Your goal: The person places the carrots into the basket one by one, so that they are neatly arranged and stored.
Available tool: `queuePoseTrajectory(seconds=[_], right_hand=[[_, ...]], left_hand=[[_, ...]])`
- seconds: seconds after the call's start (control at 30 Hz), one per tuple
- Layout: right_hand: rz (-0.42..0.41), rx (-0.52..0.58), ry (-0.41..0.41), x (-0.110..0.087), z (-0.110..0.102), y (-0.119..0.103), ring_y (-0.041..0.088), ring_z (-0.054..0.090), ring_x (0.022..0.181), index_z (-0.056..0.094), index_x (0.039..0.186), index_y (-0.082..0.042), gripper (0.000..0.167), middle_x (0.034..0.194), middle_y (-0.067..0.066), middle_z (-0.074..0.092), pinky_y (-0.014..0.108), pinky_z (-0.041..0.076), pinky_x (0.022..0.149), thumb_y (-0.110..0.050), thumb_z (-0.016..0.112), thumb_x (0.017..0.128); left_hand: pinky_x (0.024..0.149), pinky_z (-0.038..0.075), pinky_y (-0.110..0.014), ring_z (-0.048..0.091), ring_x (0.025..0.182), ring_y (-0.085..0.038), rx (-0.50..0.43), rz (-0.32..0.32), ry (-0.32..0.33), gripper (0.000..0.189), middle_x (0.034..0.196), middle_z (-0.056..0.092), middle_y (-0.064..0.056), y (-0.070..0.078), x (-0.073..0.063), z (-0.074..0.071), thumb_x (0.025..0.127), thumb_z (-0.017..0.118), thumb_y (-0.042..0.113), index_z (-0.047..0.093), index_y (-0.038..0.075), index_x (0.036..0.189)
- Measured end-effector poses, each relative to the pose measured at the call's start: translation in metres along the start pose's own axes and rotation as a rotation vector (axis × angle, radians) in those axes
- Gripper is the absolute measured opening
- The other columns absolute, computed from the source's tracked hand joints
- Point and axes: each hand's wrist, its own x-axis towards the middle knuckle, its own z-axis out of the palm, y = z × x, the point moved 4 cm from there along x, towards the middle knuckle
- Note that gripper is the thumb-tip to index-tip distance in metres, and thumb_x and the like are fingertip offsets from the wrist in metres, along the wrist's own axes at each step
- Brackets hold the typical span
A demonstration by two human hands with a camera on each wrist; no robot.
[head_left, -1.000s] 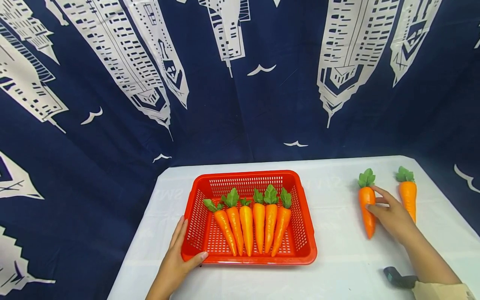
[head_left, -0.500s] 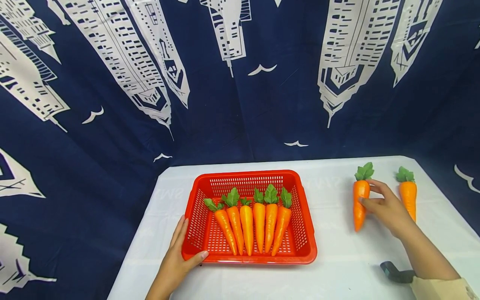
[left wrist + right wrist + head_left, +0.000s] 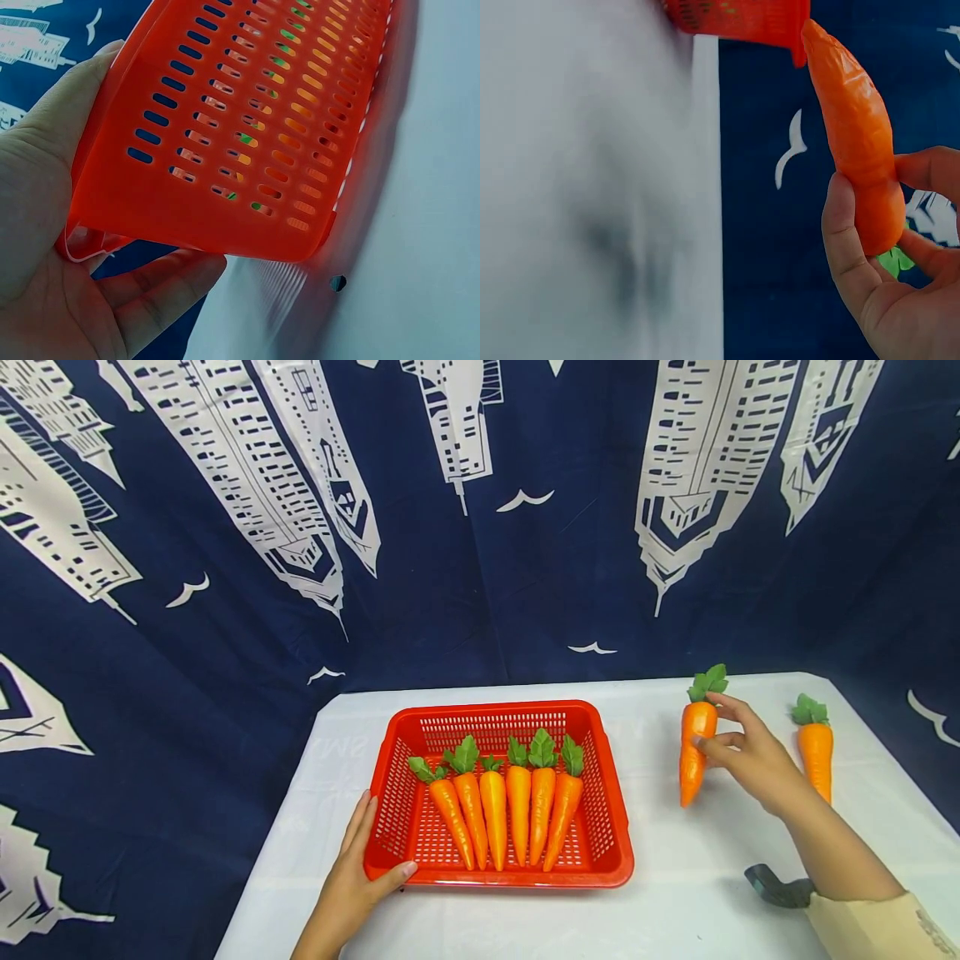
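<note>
A red plastic basket with slotted walls sits on the white-covered table, and several orange carrots with green leaves lie side by side inside it. My left hand holds the basket's near left corner, thumb at the front rim and fingers along the left side. In the left wrist view the basket's wall fills the middle. My right hand pinches another carrot between thumb and fingers, over the table right of the basket. Its tip points down, and in the right wrist view the carrot shows nearly whole.
One more carrot lies at the table's right side, partly behind the right forearm. A dark device is at the right wrist, by the cream sleeve. Behind the table hangs a navy cloth with white building prints.
My right hand has moved left and away from me with the pinched carrot, off from the carrot at the right and closer to the basket. The left hand and basket stay put.
</note>
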Motion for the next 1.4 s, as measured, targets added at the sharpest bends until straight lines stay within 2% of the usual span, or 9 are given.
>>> queuePoseTrajectory(seconds=[0.1,0.17,0.5,0.63,0.73,0.9,1.17,1.4], right_hand=[[-0.039,-0.003,-0.001,0.003,0.003,-0.013,-0.01,0.055,0.086,0.02,0.162,-0.015,0.074,0.157,0.031,0.028,0.021,0.057,0.077,-0.029,0.06,0.102],[-0.058,0.0,-0.003,0.005,0.005,-0.021,-0.008,0.056,0.087,0.023,0.162,-0.016,0.072,0.158,0.029,0.028,0.016,0.053,0.074,-0.027,0.061,0.101],[-0.119,0.045,-0.005,0.017,0.016,-0.056,-0.003,0.061,0.089,0.027,0.159,-0.018,0.072,0.159,0.024,0.031,0.019,0.056,0.078,-0.026,0.065,0.099],[-0.151,0.067,-0.007,0.019,0.022,-0.069,0.001,0.064,0.093,0.029,0.159,-0.022,0.072,0.158,0.022,0.034,0.027,0.061,0.081,-0.026,0.067,0.099],[-0.183,0.09,-0.013,0.019,0.027,-0.077,0.006,0.066,0.096,0.03,0.159,-0.025,0.071,0.157,0.021,0.035,0.028,0.062,0.082,-0.026,0.067,0.098],[-0.235,0.136,-0.04,0.022,0.038,-0.092,0.014,0.068,0.098,0.032,0.159,-0.024,0.072,0.155,0.02,0.035,0.024,0.061,0.08,-0.02,0.069,0.097],[-0.279,0.165,-0.076,0.029,0.055,-0.12,0.022,0.07,0.099,0.037,0.155,-0.022,0.068,0.147,0.016,0.041,0.019,0.059,0.082,-0.019,0.071,0.095],[-0.315,0.2,-0.143,0.035,0.074,-0.146,0.028,0.072,0.1,0.04,0.152,-0.023,0.064,0.153,0.013,0.036,0.026,0.061,0.082,-0.018,0.071,0.096]], left_hand=[[0.112,0.03,-0.073,0.019,0.156,-0.038,0.0,0.004,0.001,0.11,0.171,0.004,0.012,0.0,0.0,0.0,0.08,0.083,0.048,0.013,0.032,0.164],[0.113,0.03,-0.073,0.019,0.156,-0.038,0.001,0.006,0.002,0.11,0.171,0.004,0.011,0.001,0.0,0.0,0.081,0.083,0.048,0.013,0.031,0.164],[0.113,0.029,-0.073,0.018,0.156,-0.038,-0.001,0.013,0.008,0.109,0.171,0.005,0.011,0.0,0.0,0.0,0.08,0.083,0.047,0.014,0.031,0.163],[0.114,0.028,-0.073,0.018,0.156,-0.038,-0.006,0.011,0.004,0.11,0.171,0.004,0.011,0.001,0.0,0.0,0.08,0.083,0.047,0.014,0.03,0.164],[0.114,0.027,-0.073,0.017,0.156,-0.038,-0.012,0.005,0.0,0.11,0.171,0.004,0.011,0.001,0.0,0.001,0.08,0.084,0.048,0.013,0.03,0.164],[0.114,0.027,-0.073,0.016,0.156,-0.037,-0.017,-0.002,-0.001,0.111,0.171,0.005,0.011,0.001,0.0,0.002,0.079,0.084,0.048,0.014,0.031,0.163],[0.114,0.027,-0.073,0.017,0.156,-0.037,-0.014,0.001,0.002,0.11,0.171,0.005,0.012,0.001,0.0,0.001,0.08,0.084,0.047,0.014,0.031,0.163],[0.114,0.027,-0.074,0.017,0.156,-0.038,-0.015,-0.002,-0.001,0.11,0.171,0.005,0.01,0.0,0.0,0.0,0.08,0.084,0.046,0.013,0.031,0.164]])
